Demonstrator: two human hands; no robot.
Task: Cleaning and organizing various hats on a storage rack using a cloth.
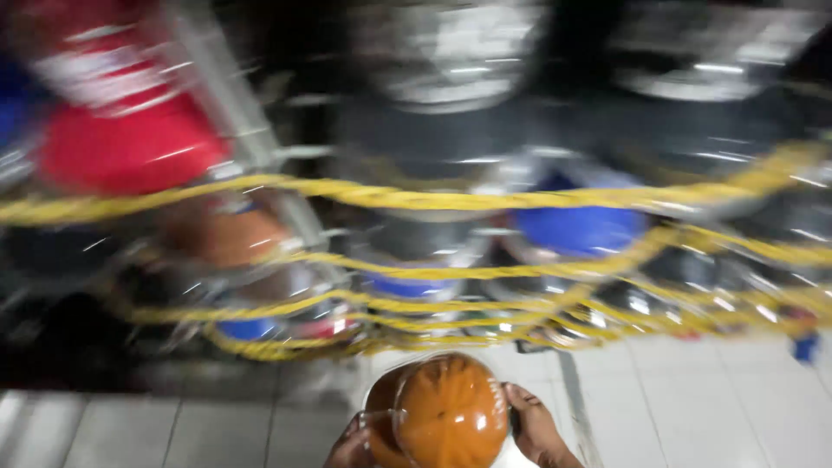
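Low in the view, over the pale tiled floor point(693, 407), both hands cradle an orange helmet point(446, 416) with a clear visor. The left hand point(351, 449) and right hand point(536, 426) each have fingers wrapped around its rim. The glossy, rounded shell looks stiff, fairly light and likely slippery, best gripped at the edges. Beyond, yellow ropes point(416, 201) cross blurred rows of helmets point(576, 227).
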